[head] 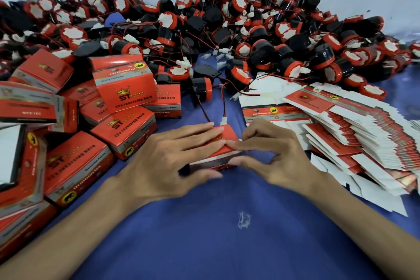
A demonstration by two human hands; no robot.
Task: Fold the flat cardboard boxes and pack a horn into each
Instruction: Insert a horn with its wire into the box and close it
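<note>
Box mid blue cloth, toward near edge. Left hand: fingers straight, pressing on its top. Right hand: fingers pinching its right end. Horns far edge, folded boxes left, flat boxes right.

Spread with a blue cloth, marked by a small white stain toward 6 o'clock. Heaped from 10 to 2 o'clock with red-and-black horns, wires tangled; piled at 9 o'clock with folded boxes. Stacked at 3 o'clock with flat cardboard boxes, fanned and overlapping; at centre, one red box.
</note>
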